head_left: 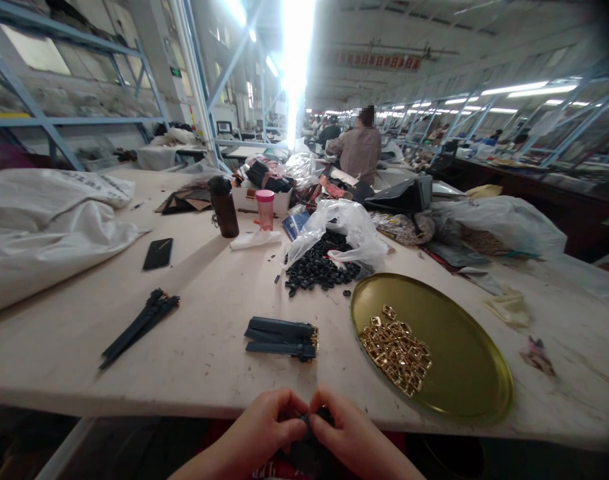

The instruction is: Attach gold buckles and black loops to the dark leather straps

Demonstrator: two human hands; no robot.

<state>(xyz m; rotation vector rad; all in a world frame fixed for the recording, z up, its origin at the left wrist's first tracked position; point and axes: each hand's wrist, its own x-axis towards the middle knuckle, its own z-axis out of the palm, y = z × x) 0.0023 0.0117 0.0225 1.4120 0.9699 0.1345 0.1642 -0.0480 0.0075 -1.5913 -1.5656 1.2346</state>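
Observation:
Just off the table's front edge, my left hand (277, 419) and my right hand (337, 421) meet with their fingertips pinched together. Between them shows a bit of a dark strap-like piece (308, 421); the fingers and dark clothing behind hide most of it. Straight ahead lies a small stack of dark straps (279, 339) with gold buckles at their right ends. Another bundle of dark straps (139, 327) is off to the left. To the right, a round gold tray (464, 360) bears a heap of gold buckles (397, 353). Small black loops (314, 267) spill from a clear plastic bag (357, 227).
A phone (157, 254), a dark bottle (224, 208) and a pink-lidded cup (265, 211) stand or lie farther back. White sacking (49, 233) covers the left side. Bags and materials pile up at the back. A person (361, 150) is beyond the table.

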